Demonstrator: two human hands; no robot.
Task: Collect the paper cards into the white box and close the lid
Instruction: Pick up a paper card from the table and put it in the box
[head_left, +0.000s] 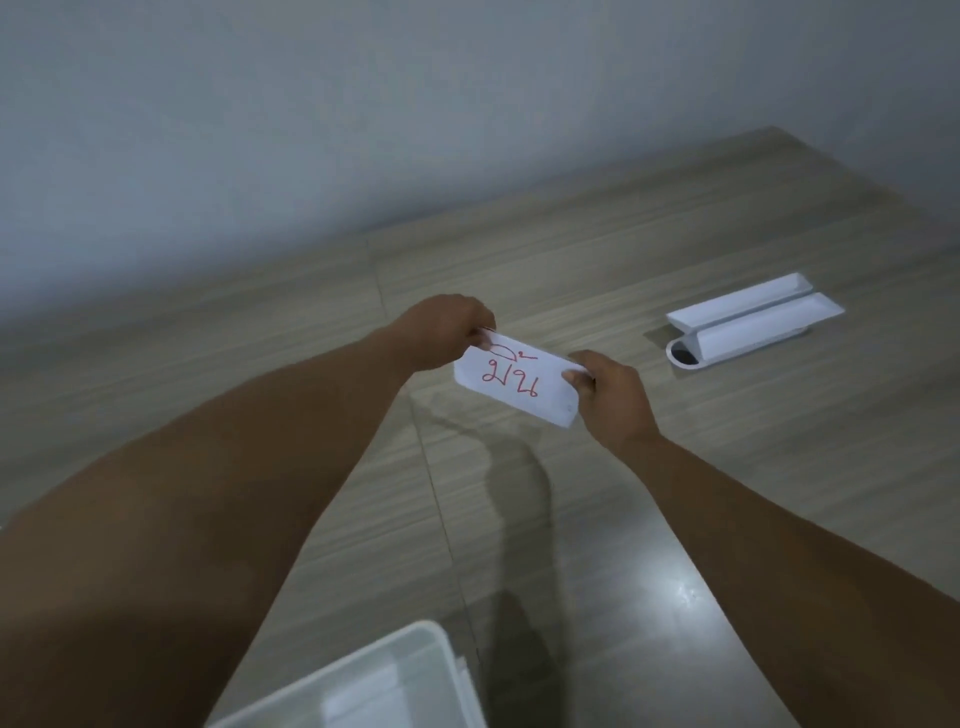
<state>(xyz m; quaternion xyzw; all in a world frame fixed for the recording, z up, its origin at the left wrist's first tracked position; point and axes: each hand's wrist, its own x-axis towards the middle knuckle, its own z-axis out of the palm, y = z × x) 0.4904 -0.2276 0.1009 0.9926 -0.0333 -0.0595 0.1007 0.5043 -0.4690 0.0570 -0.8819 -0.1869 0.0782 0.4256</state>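
A white paper card (514, 382) with red handwriting is held up over the floor between both hands. My left hand (447, 330) pinches its far left end. My right hand (608, 400) pinches its right end. The white box (415, 649) sits open at the bottom edge of the view, near my left forearm, with what looks like white paper inside. Most of the box is cut off by the frame.
A white plastic piece (753, 322) with two long troughs lies on the wood-pattern floor (675, 234) at the right. A grey wall (311, 130) runs behind. A shadow falls on the glossy floor below the hands.
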